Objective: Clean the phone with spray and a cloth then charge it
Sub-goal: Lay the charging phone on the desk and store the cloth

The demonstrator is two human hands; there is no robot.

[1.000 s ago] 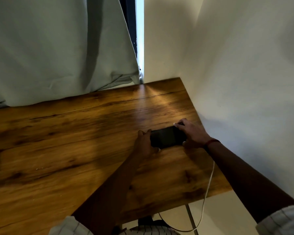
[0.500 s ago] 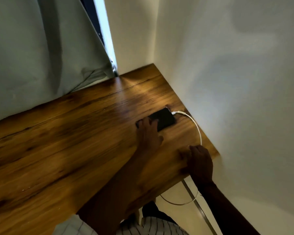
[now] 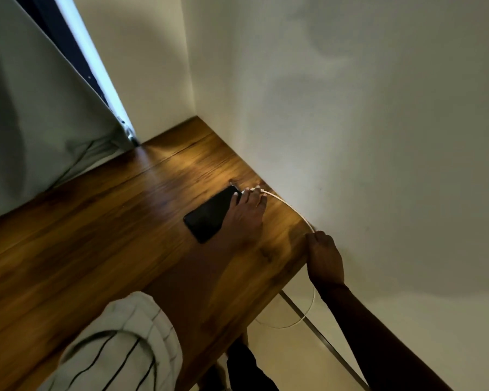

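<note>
Head | phone (image 3: 209, 214) under left hand (image 3: 244, 218) fingertips, flat | right hand (image 3: 323, 256) pinching cable (image 3: 287, 206)

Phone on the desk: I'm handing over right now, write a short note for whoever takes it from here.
Left hand: lies on the phone, fingertips at its far end where the white cable meets it.
Right hand: closed at the desk's right edge, by the wall, where the cable drops over; a firm grip cannot be confirmed.
Phone: flat on the desk, screen dark.
Done: cable brought to the phone's port.
Left: confirm that the plug is fully seated and charging; no spray or cloth is in view.
</note>
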